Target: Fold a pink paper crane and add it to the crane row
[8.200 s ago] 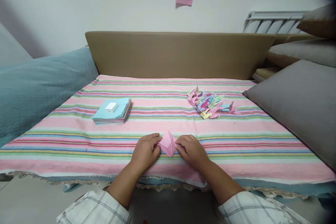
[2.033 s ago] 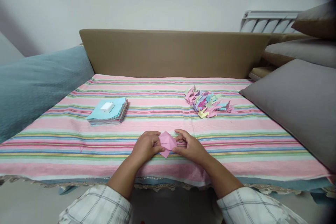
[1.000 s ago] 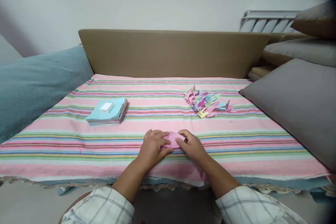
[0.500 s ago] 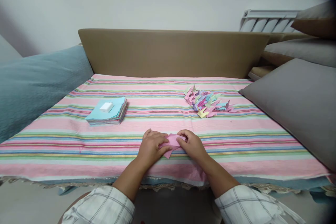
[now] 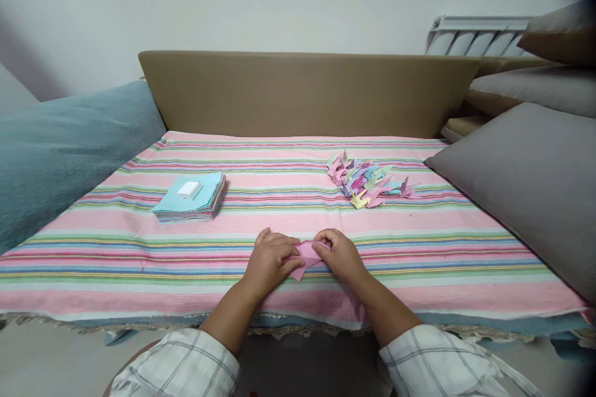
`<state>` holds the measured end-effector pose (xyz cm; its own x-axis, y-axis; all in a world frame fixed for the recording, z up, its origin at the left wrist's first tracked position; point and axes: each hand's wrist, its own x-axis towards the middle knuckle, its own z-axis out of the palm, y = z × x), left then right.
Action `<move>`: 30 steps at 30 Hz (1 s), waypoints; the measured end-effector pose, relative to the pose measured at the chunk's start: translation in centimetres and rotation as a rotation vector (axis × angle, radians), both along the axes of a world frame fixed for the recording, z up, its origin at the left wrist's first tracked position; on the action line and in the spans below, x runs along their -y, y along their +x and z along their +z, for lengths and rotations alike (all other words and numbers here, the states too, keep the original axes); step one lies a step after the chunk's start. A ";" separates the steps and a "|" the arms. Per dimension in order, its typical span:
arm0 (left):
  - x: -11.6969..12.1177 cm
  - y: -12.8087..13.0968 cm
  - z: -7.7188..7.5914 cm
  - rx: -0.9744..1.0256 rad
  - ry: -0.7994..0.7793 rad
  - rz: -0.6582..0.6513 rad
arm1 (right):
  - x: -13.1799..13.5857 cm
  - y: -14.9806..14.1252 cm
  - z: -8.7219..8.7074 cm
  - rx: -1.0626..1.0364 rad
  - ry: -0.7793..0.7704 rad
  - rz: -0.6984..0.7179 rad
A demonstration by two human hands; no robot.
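A small piece of pink folded paper (image 5: 305,255) lies on the striped cloth (image 5: 419,242) near its front edge. My left hand (image 5: 269,258) presses on the paper's left side with fingers curled over it. My right hand (image 5: 341,254) pinches its right side with thumb and bent fingers. The two hands almost touch and hide most of the paper.
A stack of coloured paper squares (image 5: 192,198) with a small white block (image 5: 189,189) on top sits at the left. A heap of several folded paper cranes (image 5: 367,179) lies at the right. A teal cushion (image 5: 60,149), a grey cushion (image 5: 526,180) and a tan backrest (image 5: 302,93) border the cloth.
Over the last two seconds both hands closed in on the pink paper and flattened it; less of it shows now. In the last half second the hands barely shifted.
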<state>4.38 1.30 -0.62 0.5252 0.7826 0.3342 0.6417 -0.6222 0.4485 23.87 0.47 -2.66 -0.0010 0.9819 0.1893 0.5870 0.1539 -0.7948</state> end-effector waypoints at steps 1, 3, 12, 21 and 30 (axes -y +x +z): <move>0.0 0.0 0.0 0.001 -0.004 -0.001 | 0.0 0.1 0.0 -0.013 0.001 0.010; 0.0 0.0 0.1 0.006 -0.012 -0.003 | -0.1 0.2 -0.2 -0.039 -0.004 0.024; 0.1 -0.3 -0.3 0.059 -0.075 0.034 | -0.1 0.4 -0.1 -0.070 -0.007 0.085; 0.2 -0.5 0.3 -0.022 -0.073 -0.020 | 0.1 1.7 0.9 -0.027 0.018 0.345; 0.3 -0.4 0.4 -0.027 -0.073 -0.011 | 0.4 2.5 1.2 0.016 0.062 0.460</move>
